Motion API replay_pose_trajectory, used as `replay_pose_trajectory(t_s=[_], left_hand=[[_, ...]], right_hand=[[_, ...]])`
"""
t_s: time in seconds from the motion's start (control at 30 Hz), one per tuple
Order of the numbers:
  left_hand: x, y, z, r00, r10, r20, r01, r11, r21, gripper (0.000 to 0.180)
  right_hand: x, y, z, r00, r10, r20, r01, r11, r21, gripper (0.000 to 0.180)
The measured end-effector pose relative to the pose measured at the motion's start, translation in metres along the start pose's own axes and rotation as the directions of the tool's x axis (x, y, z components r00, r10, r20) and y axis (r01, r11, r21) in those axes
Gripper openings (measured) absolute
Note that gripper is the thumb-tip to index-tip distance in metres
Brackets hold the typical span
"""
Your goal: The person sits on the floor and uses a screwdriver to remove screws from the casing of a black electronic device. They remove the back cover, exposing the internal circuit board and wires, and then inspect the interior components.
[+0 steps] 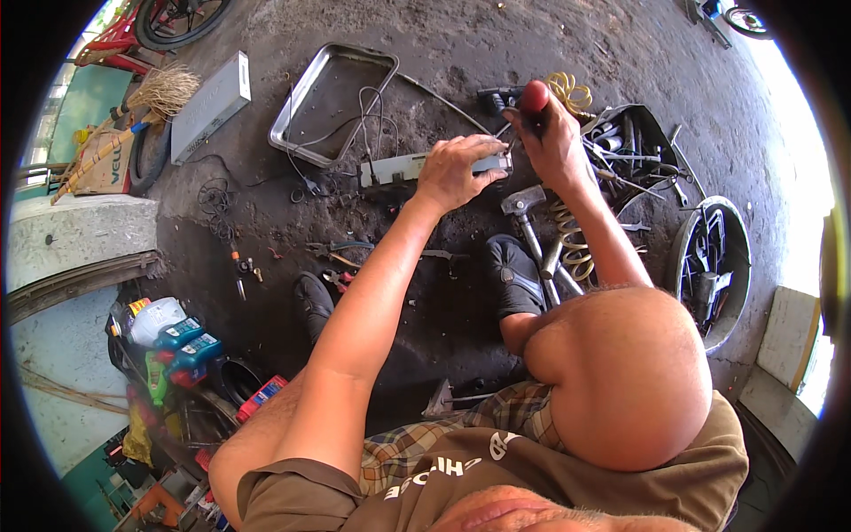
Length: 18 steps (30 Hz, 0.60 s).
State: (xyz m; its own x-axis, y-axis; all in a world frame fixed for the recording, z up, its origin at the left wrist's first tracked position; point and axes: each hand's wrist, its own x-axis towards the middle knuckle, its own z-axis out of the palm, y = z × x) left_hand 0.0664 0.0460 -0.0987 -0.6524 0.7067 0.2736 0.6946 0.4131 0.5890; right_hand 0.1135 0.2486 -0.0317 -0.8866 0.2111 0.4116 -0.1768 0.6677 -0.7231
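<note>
Your left hand (450, 168) clamped across grey box (394, 171); right hand (553, 146) wrapped round red-handled tool (534, 95). Box likely stiff, fairly heavy; best grip: both long sides.

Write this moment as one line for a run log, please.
left hand: holding grey metal box | right hand: gripping red-handled tool | hammer: on the ground, untouched

Red tool handle (534, 96): smooth, slightly glossy, plastic-looking. Long grey casing (394, 169): smooth. Tray (301, 92): shiny metal. Hammer head (523, 200): dull metal. Floor (479, 35): rough, matt. Teal bottles (195, 350): glossy plastic. Broom bristles (167, 89): coarse straw. T-shirt (576, 474): matt cloth.
</note>
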Motion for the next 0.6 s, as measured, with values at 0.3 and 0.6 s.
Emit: replay_pose_trajectory(t_s=[0.3, 0.6], left_hand=[[-0.001, 0.0, 0.0, 1.0, -0.01, -0.009, 0.01, 1.0, 0.011, 0.046], [-0.003, 0.004, 0.003, 1.0, -0.023, 0.021, 0.02, 0.994, 0.103, 0.056]], right_hand=[[0.001, 0.001, 0.003, 0.997, -0.079, -0.024, 0.077, 0.995, -0.065, 0.046], [0.004, -0.019, 0.007, 0.99, 0.141, -0.014, -0.141, 0.969, -0.205, 0.061]])
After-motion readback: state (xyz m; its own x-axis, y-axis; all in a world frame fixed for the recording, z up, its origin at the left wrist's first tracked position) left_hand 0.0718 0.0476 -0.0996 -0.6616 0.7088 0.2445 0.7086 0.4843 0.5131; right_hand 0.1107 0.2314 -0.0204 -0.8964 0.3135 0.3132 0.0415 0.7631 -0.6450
